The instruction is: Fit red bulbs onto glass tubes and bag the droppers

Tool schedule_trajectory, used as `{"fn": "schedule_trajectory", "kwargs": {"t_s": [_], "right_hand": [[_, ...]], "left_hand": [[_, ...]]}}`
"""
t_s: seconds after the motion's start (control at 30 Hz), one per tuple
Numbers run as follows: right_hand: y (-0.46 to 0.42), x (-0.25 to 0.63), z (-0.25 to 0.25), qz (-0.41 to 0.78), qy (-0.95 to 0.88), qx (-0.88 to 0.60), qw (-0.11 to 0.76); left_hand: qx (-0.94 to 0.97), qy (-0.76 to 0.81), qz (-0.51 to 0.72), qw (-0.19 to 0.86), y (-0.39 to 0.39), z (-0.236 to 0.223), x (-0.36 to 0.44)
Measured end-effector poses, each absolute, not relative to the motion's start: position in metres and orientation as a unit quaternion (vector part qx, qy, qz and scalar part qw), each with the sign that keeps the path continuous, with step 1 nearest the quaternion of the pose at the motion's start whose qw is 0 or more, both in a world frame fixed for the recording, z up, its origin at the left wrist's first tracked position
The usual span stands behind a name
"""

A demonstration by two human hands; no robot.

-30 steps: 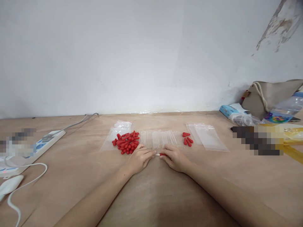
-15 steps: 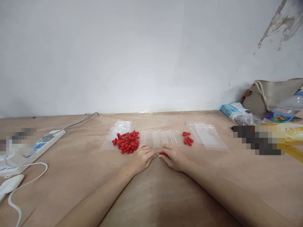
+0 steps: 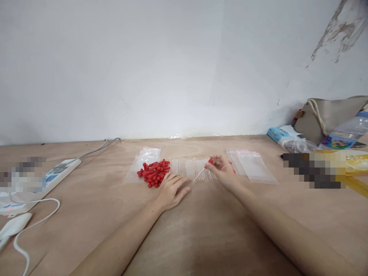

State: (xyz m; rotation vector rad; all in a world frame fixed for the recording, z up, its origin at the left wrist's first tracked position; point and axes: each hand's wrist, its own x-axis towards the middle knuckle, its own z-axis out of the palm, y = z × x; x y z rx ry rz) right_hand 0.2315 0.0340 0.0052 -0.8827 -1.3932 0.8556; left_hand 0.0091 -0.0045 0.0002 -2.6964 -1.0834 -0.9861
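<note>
My right hand (image 3: 224,173) grips a dropper (image 3: 200,174) by its red rubber bulb. The dropper's clear tube slants down to the left, across the front of a row of clear tubes (image 3: 179,167). Fingers apart and with nothing in them, my left hand (image 3: 172,191) rests on the wooden table just in front of a pile of red rubber bulbs (image 3: 152,172). Behind my right hand a few more red bulbs (image 3: 234,171) are mostly hidden.
Clear zip bags (image 3: 148,152) lie behind the pile, and others (image 3: 254,166) lie right of the tubes. A power strip (image 3: 64,168) with cables is at the left. At the right are a blue tissue packet (image 3: 277,134), a grey bag (image 3: 339,115) and yellow packaging (image 3: 356,178).
My right hand has lifted and moved right and away from me, carrying the dropper. My left hand has opened and stays near its place; the two hands are now apart.
</note>
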Motion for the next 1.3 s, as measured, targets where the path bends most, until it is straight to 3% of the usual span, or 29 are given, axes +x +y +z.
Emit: {"fn": "schedule_trajectory", "kwargs": {"t_s": [0.13, 0.27, 0.7, 1.0, 1.3], "right_hand": [[0.071, 0.279, 0.022, 0.328, -0.556, -0.502, 0.576], [0.098, 0.302, 0.017, 0.192, -0.589, -0.647, 0.444], [0.097, 0.301, 0.0, 0.03, -0.652, -0.705, 0.276], [0.085, 0.322, 0.0, 0.067, -0.693, -0.687, 0.208], [0.092, 0.32, -0.004, 0.113, -0.684, -0.678, 0.244]], "left_hand": [[-0.881, -0.362, -0.303, 0.026, -0.005, -0.001, 0.011], [-0.887, -0.362, -0.287, 0.019, -0.004, -0.002, 0.012], [-0.888, -0.366, -0.279, 0.018, -0.008, 0.002, 0.011], [-0.807, -0.495, -0.306, 0.103, -0.004, 0.003, 0.01], [-0.729, -0.631, -0.213, 0.16, 0.029, 0.015, 0.041]]}}
